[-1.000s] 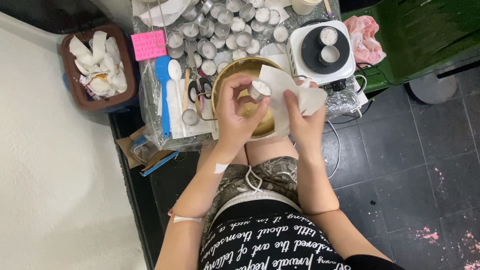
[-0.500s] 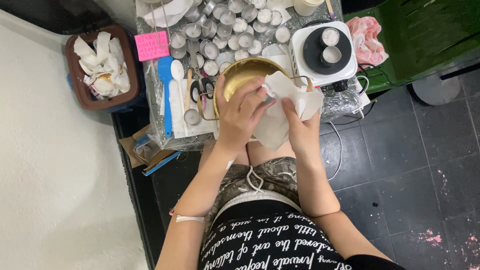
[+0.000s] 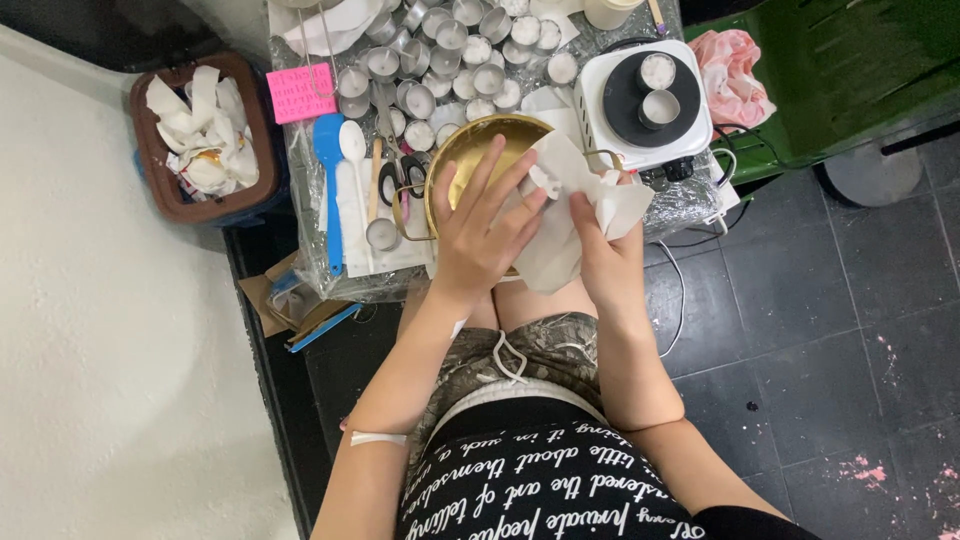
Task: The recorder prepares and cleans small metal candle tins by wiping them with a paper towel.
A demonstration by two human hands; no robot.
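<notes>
My left hand (image 3: pixel 485 235) lies with fingers spread over a white tissue (image 3: pixel 560 240) and the brass bowl (image 3: pixel 450 165) at the near edge of the low table. What sits under its palm is hidden. My right hand (image 3: pixel 605 260) grips the same tissue from the right, bunching it at the bowl's right side. Behind the bowl stand several small tin cups (image 3: pixel 450 60), some filled with white wax.
A white hot plate (image 3: pixel 600 90) carries two tin cups (image 3: pixel 658 72). Left of the bowl lie scissors (image 3: pixel 400 175), a blue spoon (image 3: pixel 328 180), a white spoon (image 3: pixel 352 150), a loose cup (image 3: pixel 380 233) and a pink note (image 3: pixel 300 92). A brown bin (image 3: pixel 155 175) holds crumpled tissue. A pink cloth (image 3: pixel 730 75) lies at the right.
The small tin cup seen between my fingers a second ago is no longer visible. My left hand has flattened and spread over the tissue, which now covers more of the bowl.
</notes>
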